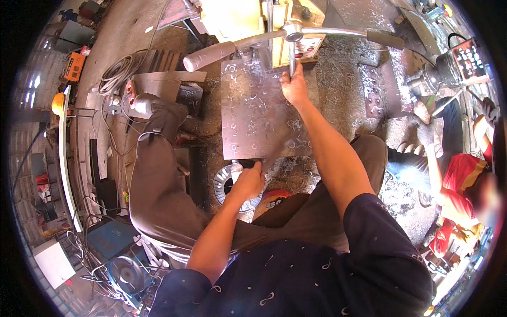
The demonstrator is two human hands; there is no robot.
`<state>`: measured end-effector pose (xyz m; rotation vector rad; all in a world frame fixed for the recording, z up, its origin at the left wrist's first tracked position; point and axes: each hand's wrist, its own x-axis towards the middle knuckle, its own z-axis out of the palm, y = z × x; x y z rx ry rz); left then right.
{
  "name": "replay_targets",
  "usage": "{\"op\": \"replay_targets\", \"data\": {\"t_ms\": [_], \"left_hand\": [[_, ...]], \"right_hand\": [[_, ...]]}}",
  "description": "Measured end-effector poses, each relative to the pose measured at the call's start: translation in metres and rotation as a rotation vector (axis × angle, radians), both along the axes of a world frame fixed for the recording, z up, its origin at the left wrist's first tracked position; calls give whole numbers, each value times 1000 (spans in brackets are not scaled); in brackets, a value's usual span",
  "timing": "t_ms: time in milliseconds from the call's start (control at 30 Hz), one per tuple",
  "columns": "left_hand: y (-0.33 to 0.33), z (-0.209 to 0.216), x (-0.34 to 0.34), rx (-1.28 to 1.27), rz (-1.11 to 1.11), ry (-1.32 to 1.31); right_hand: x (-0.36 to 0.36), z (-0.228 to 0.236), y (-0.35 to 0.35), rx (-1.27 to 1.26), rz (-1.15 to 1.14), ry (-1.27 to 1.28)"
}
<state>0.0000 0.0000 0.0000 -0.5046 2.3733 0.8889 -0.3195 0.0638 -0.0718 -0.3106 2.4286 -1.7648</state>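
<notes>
A yellow drill press (311,13) stands at the far edge of a flat steel plate (248,111), which has ring-shaped marks and shavings on it. My right hand (294,90) is closed around a downward-pointing spoke of the drill's feed handle (293,31); two other spokes with dark grips stretch left and right. Close to the plate's near edge, my left hand (248,182) is closed on a thin, dark, blurred tool (275,154) that slants over the plate. Its kind is unclear. Beneath that hand is a round slotted grey object (224,182), partly hidden.
A coiled cable (119,71) and a power strip (131,92) lie at left. A blue machine (127,269) sits at lower left. At right, a co-worker in red (459,185) sits near another drill (435,74). Metal shavings litter the floor around the plate.
</notes>
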Motion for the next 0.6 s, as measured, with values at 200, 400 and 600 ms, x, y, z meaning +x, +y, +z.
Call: {"op": "replay_targets", "data": {"t_ms": [200,400,600], "left_hand": [[-59,-55,-38,-208,525,132],[-92,-60,-54,-300,868,205],[-72,-66,-117,-324,434,391]], "right_hand": [[2,39,20,-13,-18,-47],[4,30,12,18,-29,-5],[1,24,12,4,-21,-63]]}}
